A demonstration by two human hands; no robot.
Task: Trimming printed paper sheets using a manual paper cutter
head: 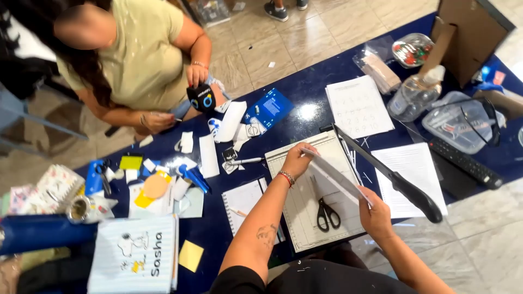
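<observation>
Dark blue worktop [321,81] on a tiled floor, littered with paper scraps.
Item 1: long white paper strip [335,175], held above the grey gridded paper trimmer board [305,207].
Left hand [297,160] pinches its far end; right hand [375,213] pinches the near end.
Black-handled trimmer blade arm [397,182] stands raised; black scissors [328,213] lie on the board.
Advice: keep the strip taut, square it to the grid, fingers clear of the blade.
</observation>
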